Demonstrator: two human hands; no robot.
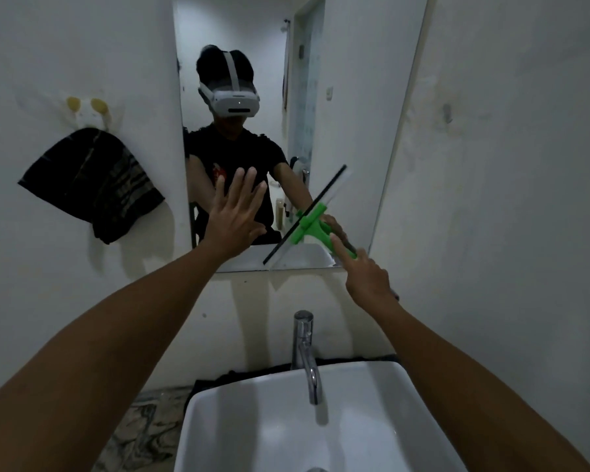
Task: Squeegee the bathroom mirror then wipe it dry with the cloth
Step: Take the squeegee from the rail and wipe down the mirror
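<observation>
Right hand: forefinger laid straight along the green plastic squeegee handle, remaining fingers curled round the handle but hidden behind the hand; grip end of the handle largely covered. Long black rubber blade set diagonally against the lower right part of the tall rectangular wall mirror, lower blade tip near the mirror's bottom edge, upper tip angled up and right.

Left hand: fingers straight and slightly spread, holding nothing, palm toward the lower left part of the mirror; actual contact with the glass not determinable. Both forearms bare, cut off by the lower frame edges.

Dark striped cloth hung on a pale wall hook left of the mirror, well apart from both hands; hook details blurred.

White ceramic basin below the mirror, front cut off by the frame. Chrome tap upright behind the basin, spout over the bowl. Marbled counter left of the basin, partly visible. White walls either side of the mirror, stained and scuffed right of it. Lighting dim; wetness of the glass not discernible.
</observation>
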